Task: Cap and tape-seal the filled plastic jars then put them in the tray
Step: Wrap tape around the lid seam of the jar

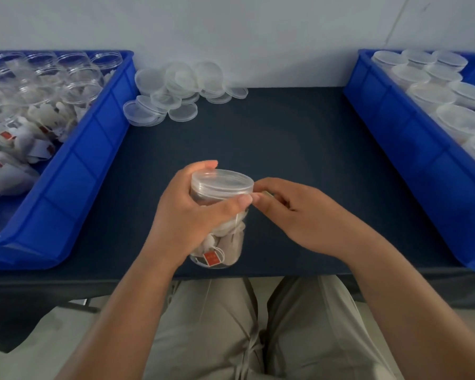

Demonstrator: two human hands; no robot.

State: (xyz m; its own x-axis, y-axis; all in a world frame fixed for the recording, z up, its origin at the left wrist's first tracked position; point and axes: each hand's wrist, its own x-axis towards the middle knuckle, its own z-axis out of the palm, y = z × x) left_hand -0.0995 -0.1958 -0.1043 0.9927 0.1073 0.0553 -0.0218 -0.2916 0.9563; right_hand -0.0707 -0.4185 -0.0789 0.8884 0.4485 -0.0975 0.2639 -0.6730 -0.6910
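At frame centre my left hand (187, 215) grips the capped jar (225, 242) while my right hand (299, 215) pinches what seems tape (267, 193) against the lid (221, 181) seam; next, I judge, wrapping it round.

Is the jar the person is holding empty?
No, the jar gripped by the left hand has white bags and a red tag inside.
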